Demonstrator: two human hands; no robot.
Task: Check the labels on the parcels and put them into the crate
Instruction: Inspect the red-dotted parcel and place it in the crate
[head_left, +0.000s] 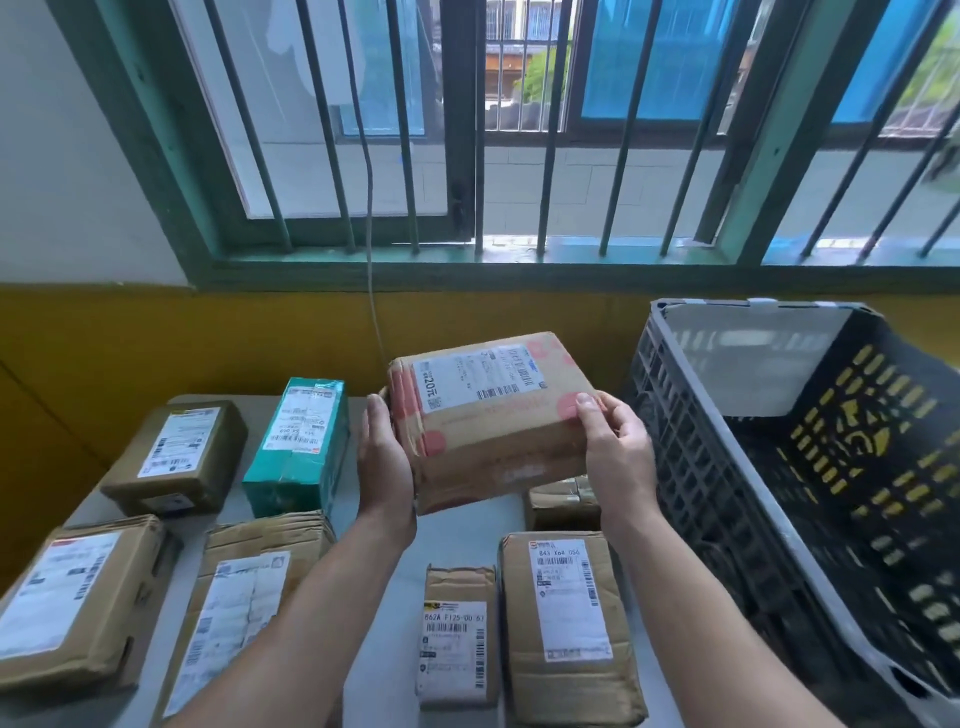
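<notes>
Between left hand (387, 462), right hand (618, 452), parcel (493, 441) labelled 20元

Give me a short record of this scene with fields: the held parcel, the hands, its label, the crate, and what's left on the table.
Held parcel: brown cardboard box with pink tape, lifted above the grey table
Hands: left hand and right hand grip its opposite sides
Label: white shipping label on its top, facing the camera
Crate: dark grey slotted plastic crate, right of the box; no parcel visible inside
On table: teal box and six brown cardboard parcels
</notes>
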